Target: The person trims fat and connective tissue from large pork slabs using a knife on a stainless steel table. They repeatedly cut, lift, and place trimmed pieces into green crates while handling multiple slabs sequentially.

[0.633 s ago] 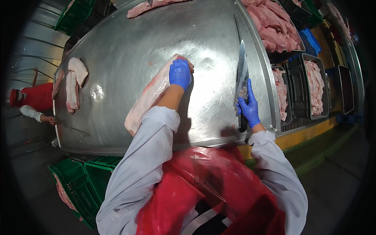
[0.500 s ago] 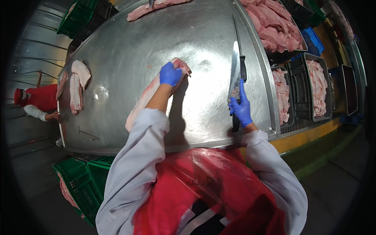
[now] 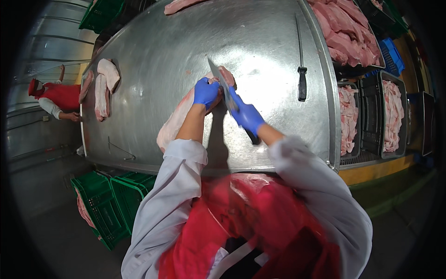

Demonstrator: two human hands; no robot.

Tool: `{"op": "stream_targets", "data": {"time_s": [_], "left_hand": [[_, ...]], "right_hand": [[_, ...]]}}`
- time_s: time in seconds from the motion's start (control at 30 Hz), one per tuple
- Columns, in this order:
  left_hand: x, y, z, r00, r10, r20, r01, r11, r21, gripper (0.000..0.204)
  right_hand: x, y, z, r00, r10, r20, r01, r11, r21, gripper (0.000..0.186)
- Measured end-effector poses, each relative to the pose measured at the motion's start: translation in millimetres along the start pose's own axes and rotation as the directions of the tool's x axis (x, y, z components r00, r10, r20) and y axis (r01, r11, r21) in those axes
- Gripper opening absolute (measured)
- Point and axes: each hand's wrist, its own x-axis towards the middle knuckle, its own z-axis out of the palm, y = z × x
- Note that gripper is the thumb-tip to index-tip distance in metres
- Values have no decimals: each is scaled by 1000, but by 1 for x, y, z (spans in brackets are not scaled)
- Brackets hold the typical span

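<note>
A long, pale slab of meat (image 3: 175,122) with a fatty surface lies slantwise on the steel table (image 3: 158,51) in front of me. My left hand (image 3: 206,92), in a blue glove, is closed on the slab near its far end. My right hand (image 3: 247,115), also gloved in blue, grips a butcher's knife (image 3: 218,77) by its dark handle. The blade lies across the meat's far end, close beside my left fingers. How deep its edge sits in the meat is hidden. To the right, a sharpening steel (image 3: 302,81) with a black handle rests on the table.
More meat pieces (image 3: 102,90) lie at the table's left, near a person in a red apron (image 3: 58,95). A metal hook (image 3: 121,151) sits by the near edge. Meat-filled crates (image 3: 393,116) and a heaped tray (image 3: 346,35) line the right; green crates (image 3: 109,204) stand at lower left.
My right hand has carried the knife leftward from beside the sharpening steel to the slab's far end. My left hand keeps its hold on the meat. The whole view has shifted slightly.
</note>
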Motion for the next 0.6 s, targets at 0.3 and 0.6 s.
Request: {"op": "stream_targets", "data": {"time_s": [0.3, 0.6], "left_hand": [[13, 8, -26, 998, 63, -5, -63, 998, -9, 21], [24, 39, -50, 986, 107, 129, -91, 989, -120, 13]], "right_hand": [[31, -25, 14, 995, 54, 89, -68, 984, 163, 80], [82, -34, 29, 976, 90, 199, -132, 968, 213, 75]]}}
